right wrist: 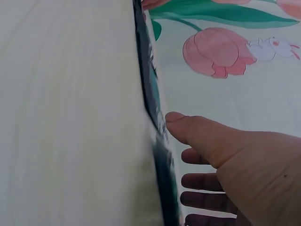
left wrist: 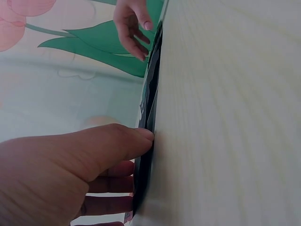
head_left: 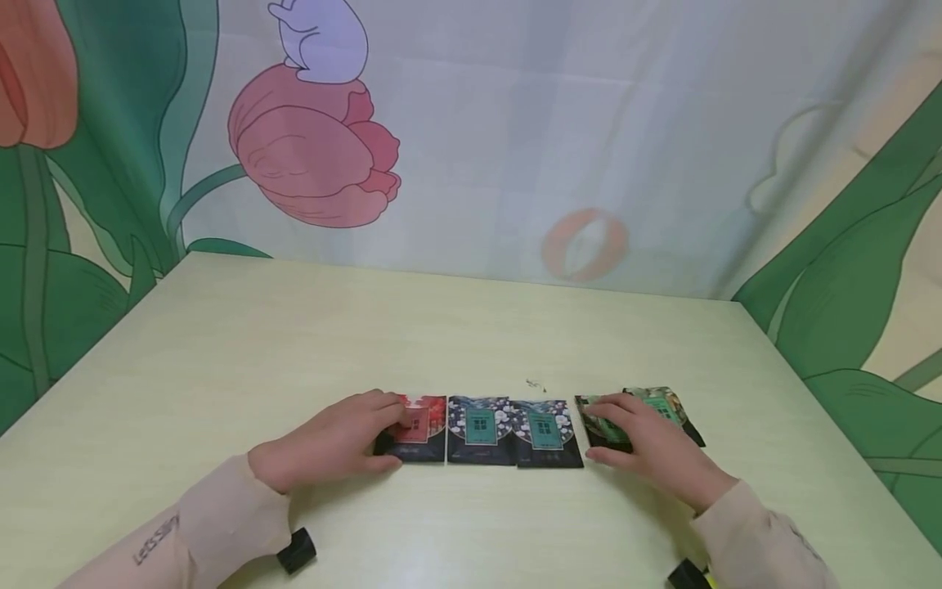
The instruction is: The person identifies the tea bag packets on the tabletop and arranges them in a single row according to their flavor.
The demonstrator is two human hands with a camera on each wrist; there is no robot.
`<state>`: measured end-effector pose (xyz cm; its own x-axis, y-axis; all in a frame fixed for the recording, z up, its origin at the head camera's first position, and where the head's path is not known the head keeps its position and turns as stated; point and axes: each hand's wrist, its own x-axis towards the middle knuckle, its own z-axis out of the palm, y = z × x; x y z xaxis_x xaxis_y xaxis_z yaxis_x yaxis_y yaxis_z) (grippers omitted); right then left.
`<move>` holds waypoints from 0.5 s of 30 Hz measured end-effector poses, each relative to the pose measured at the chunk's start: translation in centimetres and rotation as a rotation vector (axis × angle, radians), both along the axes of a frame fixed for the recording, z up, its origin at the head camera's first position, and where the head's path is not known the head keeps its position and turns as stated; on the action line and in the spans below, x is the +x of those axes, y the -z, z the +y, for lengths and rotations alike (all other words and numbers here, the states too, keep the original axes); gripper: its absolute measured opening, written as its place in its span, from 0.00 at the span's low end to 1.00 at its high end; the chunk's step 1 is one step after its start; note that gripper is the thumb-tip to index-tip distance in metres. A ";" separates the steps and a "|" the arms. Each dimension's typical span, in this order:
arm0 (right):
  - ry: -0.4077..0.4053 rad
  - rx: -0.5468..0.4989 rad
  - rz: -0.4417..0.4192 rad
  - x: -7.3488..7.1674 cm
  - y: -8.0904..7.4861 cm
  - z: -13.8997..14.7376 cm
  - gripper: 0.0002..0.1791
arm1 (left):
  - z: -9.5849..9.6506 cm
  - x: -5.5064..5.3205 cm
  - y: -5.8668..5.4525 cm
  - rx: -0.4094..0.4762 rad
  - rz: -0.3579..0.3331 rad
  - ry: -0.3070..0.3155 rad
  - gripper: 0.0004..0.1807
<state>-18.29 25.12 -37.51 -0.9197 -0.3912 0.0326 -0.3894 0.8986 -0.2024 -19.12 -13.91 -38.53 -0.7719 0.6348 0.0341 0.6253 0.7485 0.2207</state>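
With a half-open grip the left hand (head_left: pixel 342 433) touched the red packet (head_left: pixel 428 424), the right hand (head_left: pixel 655 446) spread looser over a green packet (head_left: pixel 607 433), contact unclear, two floral packets (head_left: pixel 481 429) between them, all nearer the worktop's (head_left: pixel 441 532) right edge than its left, seemingly being lined up, which called for gentle sideways nudging next.

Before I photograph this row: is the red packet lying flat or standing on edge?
Lying flat. The head view shows the red packet face-up on the table, partly covered by the left hand.
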 end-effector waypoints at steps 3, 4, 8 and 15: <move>0.015 0.008 0.022 0.0 0.6 0.7 0.32 | 0.0 -0.1 -0.1 -0.002 0.001 0.004 0.26; 0.014 0.007 0.032 -0.1 0.7 0.9 0.32 | 0.0 -0.1 -0.1 -0.002 0.001 0.006 0.25; 0.014 -0.002 0.054 -0.2 1.2 1.3 0.32 | 0.0 0.0 -0.3 -0.002 -0.001 0.003 0.25; 0.014 0.002 0.039 -0.3 1.3 1.5 0.32 | 0.0 0.1 -0.3 0.002 0.001 0.004 0.25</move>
<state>-18.57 26.59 -38.80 -0.9232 -0.3784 0.0678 -0.3843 0.9044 -0.1852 -19.05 -13.90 -38.26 -0.7693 0.6378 0.0362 0.6286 0.7456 0.2212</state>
